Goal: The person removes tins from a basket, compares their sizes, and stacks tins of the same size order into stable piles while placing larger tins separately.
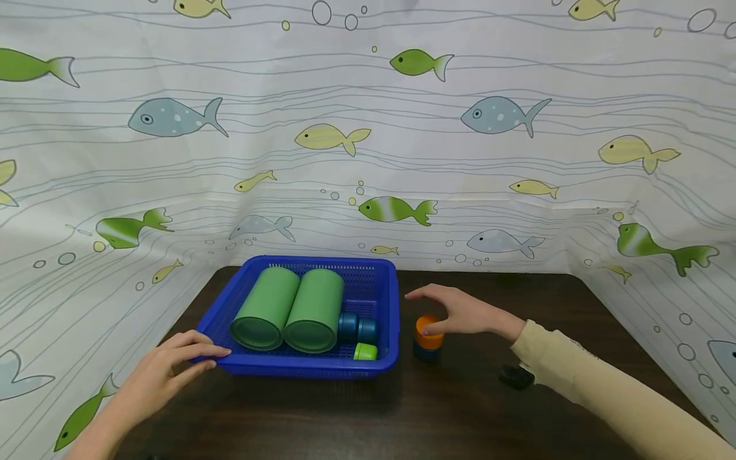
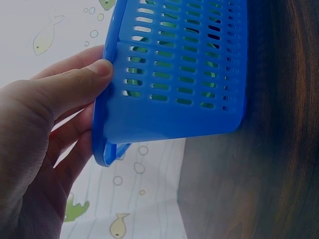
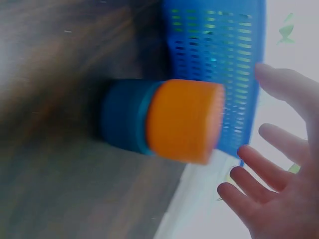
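A blue plastic basket (image 1: 310, 363) stands on the dark table, with two green cylinders (image 1: 315, 303) lying side by side in it. My left hand (image 1: 172, 364) pinches its front left rim; the left wrist view has the thumb (image 2: 102, 68) on the rim's near side and fingers behind. Right of the basket, a small dark-blue container with an orange top (image 1: 428, 335) stands upright. My right hand (image 1: 460, 311) hovers over it with spread fingers. In the right wrist view, those fingers (image 3: 269, 167) are apart from the orange top (image 3: 184, 119).
Small dark-blue containers (image 1: 368, 330) and a lime-green piece (image 1: 365, 351) sit at the basket's right end. A black object (image 1: 515, 377) lies on the table (image 1: 356, 421) near the right sleeve. A fish-patterned sheet (image 1: 368, 166) encloses the table's back and sides.
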`<state>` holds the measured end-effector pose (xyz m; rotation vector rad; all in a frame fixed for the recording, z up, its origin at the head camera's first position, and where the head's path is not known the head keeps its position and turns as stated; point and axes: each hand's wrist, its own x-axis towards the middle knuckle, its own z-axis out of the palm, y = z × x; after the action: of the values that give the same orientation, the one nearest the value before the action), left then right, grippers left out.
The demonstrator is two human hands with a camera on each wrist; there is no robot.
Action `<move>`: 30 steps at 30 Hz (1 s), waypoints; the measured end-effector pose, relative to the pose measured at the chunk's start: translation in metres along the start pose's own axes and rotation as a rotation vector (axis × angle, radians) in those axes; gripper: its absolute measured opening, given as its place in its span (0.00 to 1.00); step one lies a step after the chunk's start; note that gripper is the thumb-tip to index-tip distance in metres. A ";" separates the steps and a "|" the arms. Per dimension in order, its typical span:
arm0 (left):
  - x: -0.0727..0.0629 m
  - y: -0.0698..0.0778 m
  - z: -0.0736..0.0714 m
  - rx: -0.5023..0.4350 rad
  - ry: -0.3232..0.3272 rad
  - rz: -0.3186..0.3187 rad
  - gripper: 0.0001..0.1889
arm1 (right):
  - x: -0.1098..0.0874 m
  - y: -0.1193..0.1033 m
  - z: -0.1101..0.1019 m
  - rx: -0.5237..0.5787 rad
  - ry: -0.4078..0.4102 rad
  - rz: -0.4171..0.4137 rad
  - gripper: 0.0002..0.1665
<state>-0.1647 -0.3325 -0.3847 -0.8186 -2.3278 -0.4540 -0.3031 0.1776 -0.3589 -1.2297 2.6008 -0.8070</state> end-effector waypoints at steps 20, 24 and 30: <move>0.001 0.000 -0.001 -0.012 0.004 0.009 0.30 | 0.096 -0.065 -0.030 -0.246 -0.176 -0.064 0.34; 0.001 0.000 0.000 -0.018 0.004 0.007 0.30 | 0.112 -0.071 -0.026 -0.312 -0.227 -0.040 0.34; -0.001 0.000 0.001 -0.037 0.016 -0.001 0.30 | 0.132 -0.079 -0.014 -0.437 -0.361 -0.001 0.34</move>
<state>-0.1648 -0.3328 -0.3859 -0.8284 -2.3114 -0.5030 -0.3409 0.0433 -0.2941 -1.3268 2.5356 0.0045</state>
